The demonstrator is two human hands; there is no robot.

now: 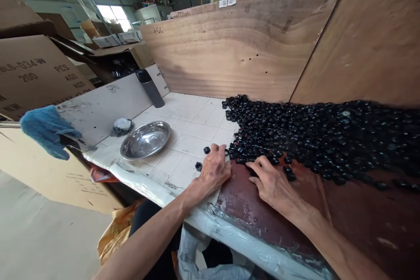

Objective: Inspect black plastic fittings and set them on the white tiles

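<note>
A wide heap of small black plastic ring-like parts point(288, 127) spreads over the right half of the table. My left hand point(215, 166) rests at the left edge of the heap, its fingers curled down and close together. Whatever lies under those fingers is hidden; a black ring shows beside the fingertips. Two loose black parts point(198, 166) lie just left of this hand on the white tiled surface. At the heap's near edge, my right hand point(271, 181) has its thumb and fingers apart, with the fingertips touching the black parts.
A shallow steel bowl point(146, 140) sits on the white table surface point(197, 133), near a small wrapped roll point(122, 126). Behind it stands a grey bottle point(151, 89). A blue cloth point(49, 129) hangs over the left side board. Plywood point(236, 52) walls the back; cartons point(36, 74) stand left.
</note>
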